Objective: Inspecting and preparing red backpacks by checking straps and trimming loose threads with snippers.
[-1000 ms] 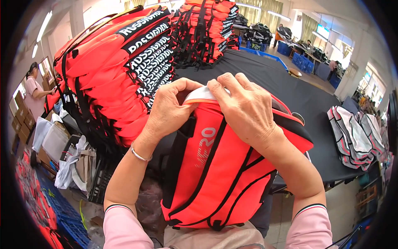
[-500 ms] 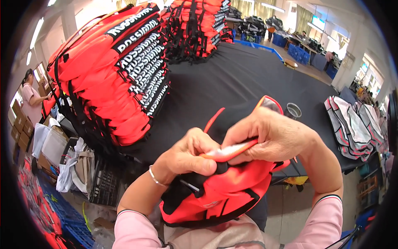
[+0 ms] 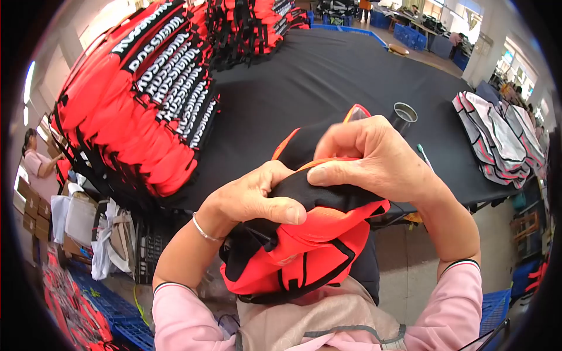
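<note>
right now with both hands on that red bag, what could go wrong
The right hand might knock the open cup standing just beyond it on the black table. The red bag could slip from that hand's pinch. The tall stack of red bags to the left might slide if bumped.

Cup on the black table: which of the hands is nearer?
Right. The right hand is just short of the cup, to its left; the left hand is farther off, left on the bag.
</note>
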The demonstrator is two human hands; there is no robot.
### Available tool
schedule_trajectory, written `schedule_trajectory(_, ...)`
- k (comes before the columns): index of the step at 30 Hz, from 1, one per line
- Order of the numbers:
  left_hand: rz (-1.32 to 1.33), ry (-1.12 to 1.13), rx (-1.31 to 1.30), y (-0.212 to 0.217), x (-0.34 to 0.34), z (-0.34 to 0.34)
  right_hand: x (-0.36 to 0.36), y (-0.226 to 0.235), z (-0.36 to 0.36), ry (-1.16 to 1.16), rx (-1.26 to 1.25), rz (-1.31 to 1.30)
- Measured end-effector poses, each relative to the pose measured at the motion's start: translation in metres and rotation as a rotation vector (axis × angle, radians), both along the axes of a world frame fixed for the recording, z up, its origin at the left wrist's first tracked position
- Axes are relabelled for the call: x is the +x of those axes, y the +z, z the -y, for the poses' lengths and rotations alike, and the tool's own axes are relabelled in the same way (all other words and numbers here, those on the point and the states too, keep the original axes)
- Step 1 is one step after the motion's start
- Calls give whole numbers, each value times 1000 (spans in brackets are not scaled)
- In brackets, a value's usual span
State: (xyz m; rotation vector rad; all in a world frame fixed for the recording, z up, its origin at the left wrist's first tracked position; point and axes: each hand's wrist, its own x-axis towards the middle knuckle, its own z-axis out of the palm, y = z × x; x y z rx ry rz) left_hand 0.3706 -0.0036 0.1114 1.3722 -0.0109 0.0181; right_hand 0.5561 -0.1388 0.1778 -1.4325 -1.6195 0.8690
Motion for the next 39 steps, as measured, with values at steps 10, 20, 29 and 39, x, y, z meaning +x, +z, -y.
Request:
schedule_trajectory(10, 63, 188, -109, 14, -14, 24, -17, -8, -29, -107, 261, 71)
schedule_trajectory(20, 117, 388, 61, -6, -32, 7, -8, -26, -62, -38, 191, 108)
schedule_trajectory(29, 208, 489, -220, -19, -35, 13, -6, -26, -39, 223, 336, 325)
schedule_trajectory(39, 195, 886, 85, 6, -47, 23, 33, -31, -51, 250, 443, 771)
